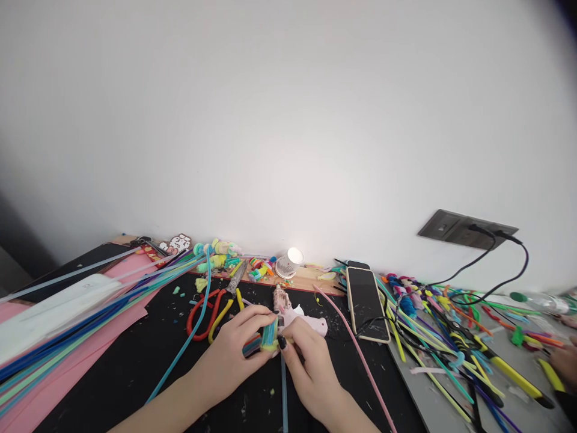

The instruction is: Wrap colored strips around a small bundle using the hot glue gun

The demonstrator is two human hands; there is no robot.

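Observation:
My left hand (241,343) is closed on a small piece of blue and yellow pipe cleaners (269,334), held between thumb and fingers. Right beside it, my right hand (306,358) pinches at the piece's right edge; the fingertips partly hide the contact. A pink glue gun (315,323) lies just behind my right hand, partly covered by it. Below the hands, a blue pipe cleaner (283,394) runs toward the near edge. Red-handled scissors (205,316) and a yellow-handled tool (220,319) rest behind my left hand.
A paper cup (289,263) stands by the wall among pipe-cleaner scraps (260,269). A phone (368,304) with a cable lies to the right. Long pipe cleaners cover pink paper (130,307) on the left. More pipe cleaners and yellow-black pliers (509,370) lie right, near another person's hand (563,361).

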